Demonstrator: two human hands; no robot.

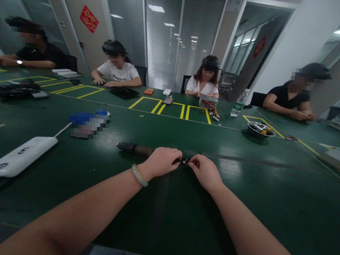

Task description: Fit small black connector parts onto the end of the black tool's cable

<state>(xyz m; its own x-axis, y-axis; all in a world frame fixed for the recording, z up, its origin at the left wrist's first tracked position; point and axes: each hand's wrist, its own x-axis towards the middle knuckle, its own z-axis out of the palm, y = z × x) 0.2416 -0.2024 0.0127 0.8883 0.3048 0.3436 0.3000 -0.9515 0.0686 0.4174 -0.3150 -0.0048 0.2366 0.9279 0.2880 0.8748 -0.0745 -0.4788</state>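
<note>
A dark, pen-shaped electric screwdriver (134, 149) lies across the table in front of me, its ringed tip pointing left. My left hand (163, 162), with a pale bangle on the wrist, is closed around the rear part of it. Just to the right, my right hand (205, 172) pinches a small dark piece at the screwdriver's back end. Between the two hands shows a tiny brass-coloured spot (184, 162). My fingers cover most of that end, so I cannot tell whether the pieces are joined.
The green table (110, 207) has yellow tape lines. A white power bank (20, 156) with a cable to a phone (91, 126) lies left. Further back are a black cable bundle (16, 90), a bottle (239, 105) and a metal bowl (260, 132). Several people sit opposite.
</note>
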